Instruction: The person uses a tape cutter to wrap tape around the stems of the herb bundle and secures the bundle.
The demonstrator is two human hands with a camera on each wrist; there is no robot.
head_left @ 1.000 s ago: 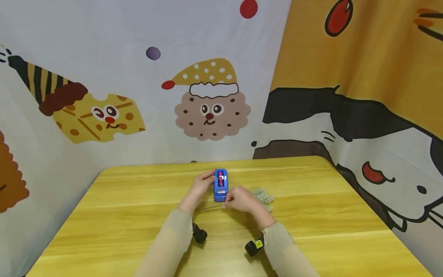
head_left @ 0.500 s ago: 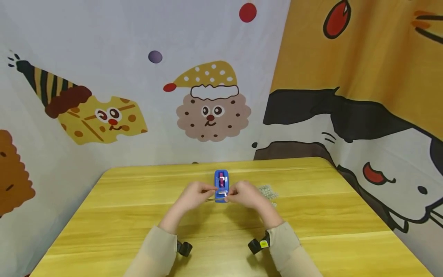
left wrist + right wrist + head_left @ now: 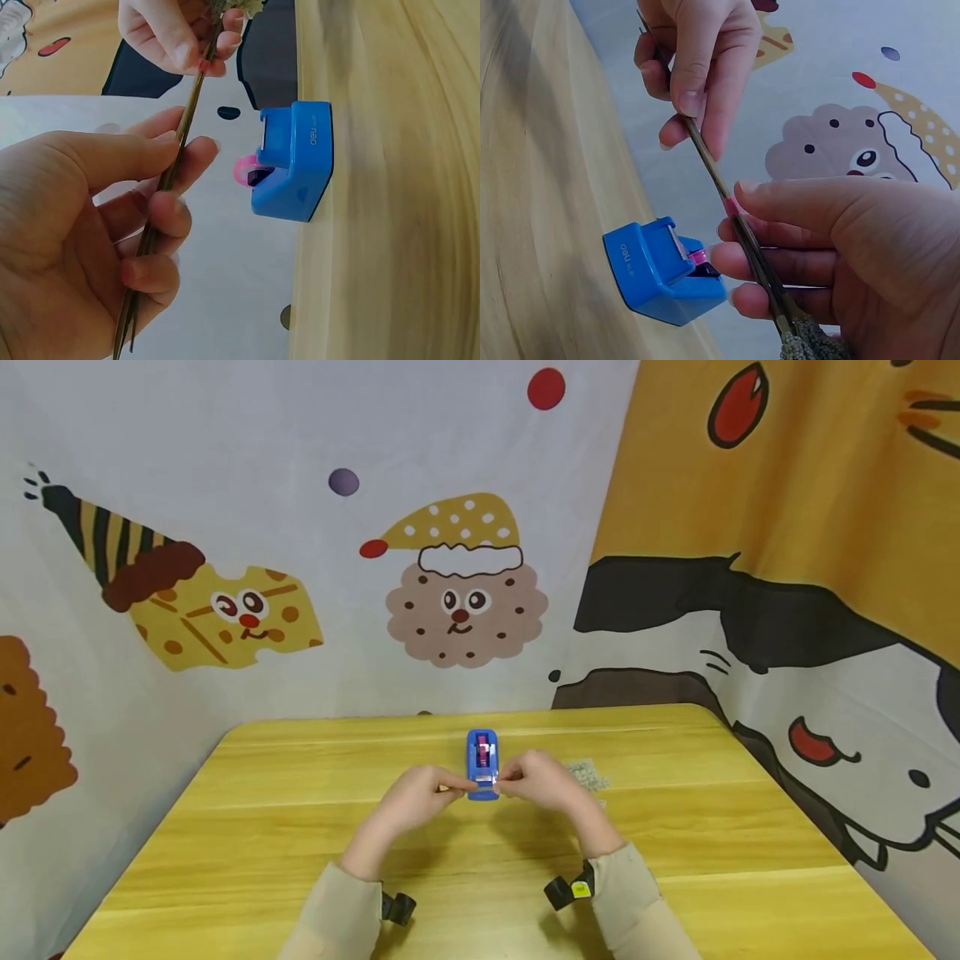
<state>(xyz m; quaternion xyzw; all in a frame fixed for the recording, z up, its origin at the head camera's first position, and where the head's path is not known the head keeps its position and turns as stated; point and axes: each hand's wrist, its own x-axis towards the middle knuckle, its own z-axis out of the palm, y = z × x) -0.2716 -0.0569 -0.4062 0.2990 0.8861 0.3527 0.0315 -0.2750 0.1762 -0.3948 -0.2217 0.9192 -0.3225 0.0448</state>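
Observation:
A thin bundle of dried flower stems (image 3: 709, 162) runs between both hands, with a band of pink tape (image 3: 730, 206) around it. Thumb and fingers of my left hand (image 3: 417, 799) pinch the stems toward their bare lower ends. My right hand (image 3: 545, 783) grips them at the tape, thumb by the band, the grey-green flower heads (image 3: 810, 343) hanging out beyond its fingers. Just behind the fingertips, a blue tape dispenser (image 3: 300, 165) with a pink roll (image 3: 697, 257) stands upright on the table. In the head view the flower heads (image 3: 588, 774) show to the right of my right hand.
The wooden table (image 3: 247, 843) spreads out on both sides of the arms. Its far edge meets a cartoon-printed cloth (image 3: 360, 685). A small black camera (image 3: 398, 908) sits at the left wrist, another camera (image 3: 558, 892) at the right.
My left hand has come away from the left side of the tape dispenser and now pinches the stems. My right hand and the bundle have shifted slightly, overlapping the dispenser's front.

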